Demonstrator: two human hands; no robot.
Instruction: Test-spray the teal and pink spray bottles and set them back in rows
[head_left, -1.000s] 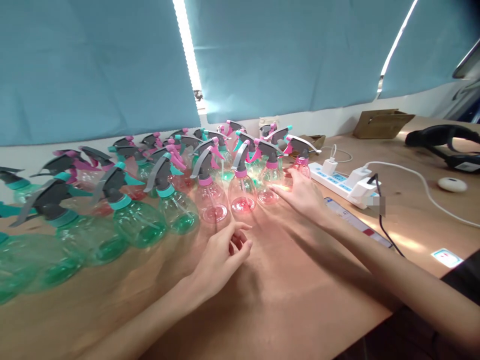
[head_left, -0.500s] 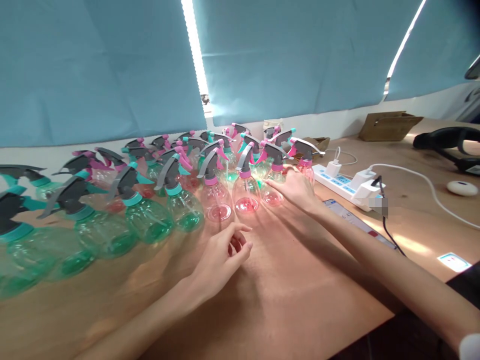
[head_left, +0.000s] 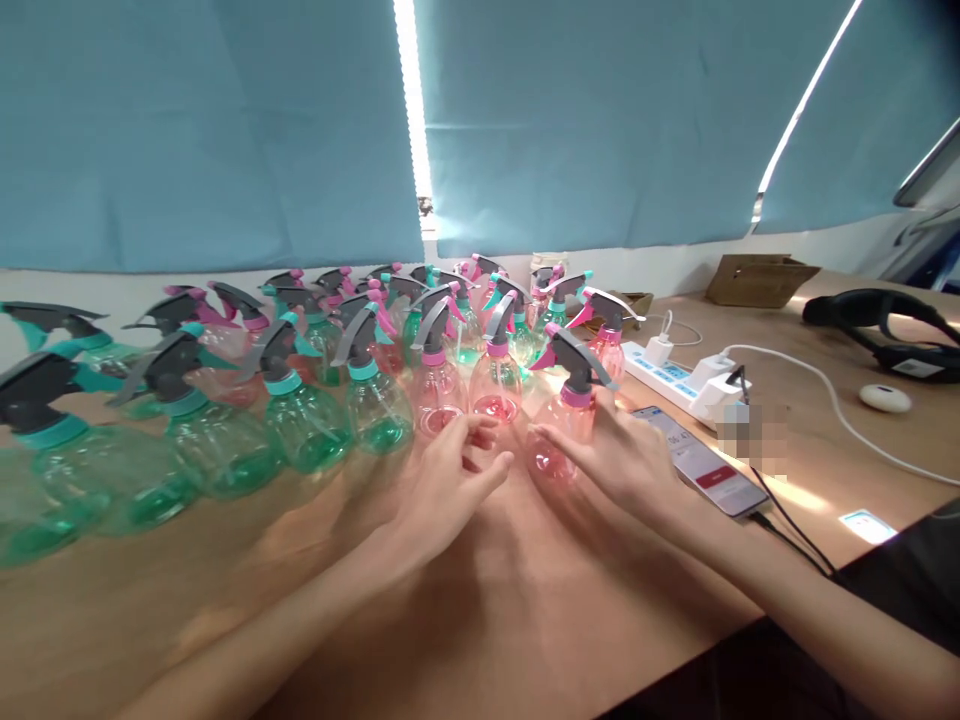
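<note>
My right hand (head_left: 634,450) is wrapped round the side of a pink spray bottle (head_left: 553,455), slightly tilted, with a grey and pink trigger head. Its far fingers are hidden behind the bottle. My left hand (head_left: 457,485) hovers over the table just left of it, fingers loosely curled and apart, with nothing in them. Just beyond my hands are two more pink spray bottles, one at the centre (head_left: 496,385) and one to its left (head_left: 436,395). A row of green spray bottles, the closest being one with a teal collar (head_left: 379,410), runs off to the left.
More spray bottles crowd behind the front row. To the right lie a phone (head_left: 709,470) with a cable, a white power strip (head_left: 667,375) with plugs, a white oval object (head_left: 885,398) and a black headset-like band (head_left: 885,330). A brown box (head_left: 759,280) stands by the wall.
My right hand has drawn a pink spray bottle out of the row towards me. My left hand has stayed nearly in place, still empty. The view has shifted slightly.
</note>
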